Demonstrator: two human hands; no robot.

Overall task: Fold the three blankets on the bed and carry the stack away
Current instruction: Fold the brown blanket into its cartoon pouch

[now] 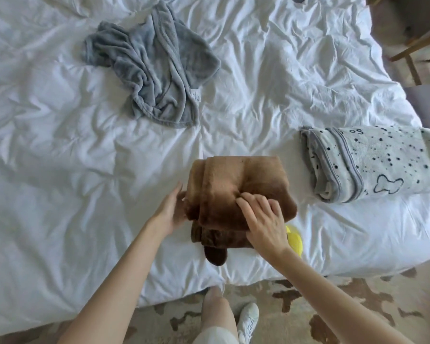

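A folded brown plush blanket (236,184) lies near the bed's front edge. My left hand (170,212) presses flat against its left side, fingers straight. My right hand (263,219) lies on top of it, the fingers curled into the plush at a fold. A folded white blanket with dark dots (377,162) sits to the right on the bed. A crumpled grey blanket (154,68) lies unfolded further back, left of centre.
The bed has a rumpled white duvet (60,170). A yellow patch (294,240) peeks out under my right wrist. Patterned carpet (296,309) and my feet are below the bed's edge. Wooden chair legs (412,63) stand at the far right.
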